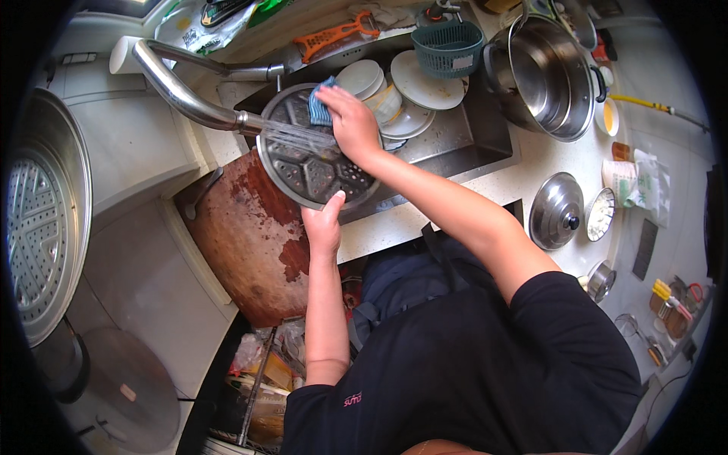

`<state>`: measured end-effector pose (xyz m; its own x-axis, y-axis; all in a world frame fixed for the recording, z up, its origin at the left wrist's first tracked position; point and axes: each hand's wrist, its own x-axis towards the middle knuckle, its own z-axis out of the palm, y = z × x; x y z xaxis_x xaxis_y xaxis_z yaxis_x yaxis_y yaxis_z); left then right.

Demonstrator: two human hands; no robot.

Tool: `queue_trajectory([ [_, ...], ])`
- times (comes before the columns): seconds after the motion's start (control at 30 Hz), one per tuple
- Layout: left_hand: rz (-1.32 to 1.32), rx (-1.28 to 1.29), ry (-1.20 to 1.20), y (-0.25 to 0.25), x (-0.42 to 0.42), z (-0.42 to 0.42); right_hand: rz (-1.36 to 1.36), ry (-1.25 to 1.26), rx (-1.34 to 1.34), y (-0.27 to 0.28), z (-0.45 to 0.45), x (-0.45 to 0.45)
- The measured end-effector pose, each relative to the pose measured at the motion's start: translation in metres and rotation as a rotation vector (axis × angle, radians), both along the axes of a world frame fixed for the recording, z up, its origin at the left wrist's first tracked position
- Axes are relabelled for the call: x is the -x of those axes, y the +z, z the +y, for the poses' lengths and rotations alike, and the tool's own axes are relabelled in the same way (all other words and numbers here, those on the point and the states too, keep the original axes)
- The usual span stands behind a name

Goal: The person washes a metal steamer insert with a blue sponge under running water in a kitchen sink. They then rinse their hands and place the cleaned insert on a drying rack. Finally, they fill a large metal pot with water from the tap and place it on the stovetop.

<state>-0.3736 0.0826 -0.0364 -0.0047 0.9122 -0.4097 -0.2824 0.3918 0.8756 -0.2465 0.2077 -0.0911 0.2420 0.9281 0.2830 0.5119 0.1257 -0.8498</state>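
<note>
My left hand (pixel 323 223) grips the near rim of a round perforated metal steamer tray (pixel 304 162), thumb on top, and keeps it tilted over the sink's left part. With my right hand (pixel 351 120) I press a blue striped cloth (pixel 322 103) onto the tray's upper right face. Water sprays from the metal faucet (pixel 227 118) across the tray and towards my right hand. Behind and beside that hand, white plates (pixel 427 85) and a bowl (pixel 385 106) are stacked in the sink (pixel 483 133). The tray's underside is hidden.
A wet wooden cutting board (pixel 244 244) lies left of the sink. A green plastic basket (pixel 448 48) stands over the plates. An orange peeler (pixel 335 37) is behind the sink. To the right are a large steel pot (pixel 549 74), a metal lid (pixel 556 211) and a patterned bowl (pixel 600 215).
</note>
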Motion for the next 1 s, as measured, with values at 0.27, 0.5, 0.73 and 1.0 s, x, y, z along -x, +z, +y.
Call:
queue_trajectory([
  [0.27, -0.202, 0.011, 0.100, -0.012, 0.015, 0.018, 0.042, 0.441, -0.082, 0.029, -0.057, -0.002],
  [0.5, -0.160, -0.014, -0.045, -0.011, 0.008, 0.035, -0.010, 0.263, -0.098, 0.028, -0.024, -0.009],
  [0.73, 0.040, -0.059, -0.155, 0.003, 0.009, 0.038, -0.038, 0.062, -0.104, 0.014, 0.003, -0.020],
  [1.0, 0.027, -0.048, -0.127, 0.005, 0.015, 0.032, 0.046, 0.208, -0.095, 0.019, -0.009, -0.015],
])
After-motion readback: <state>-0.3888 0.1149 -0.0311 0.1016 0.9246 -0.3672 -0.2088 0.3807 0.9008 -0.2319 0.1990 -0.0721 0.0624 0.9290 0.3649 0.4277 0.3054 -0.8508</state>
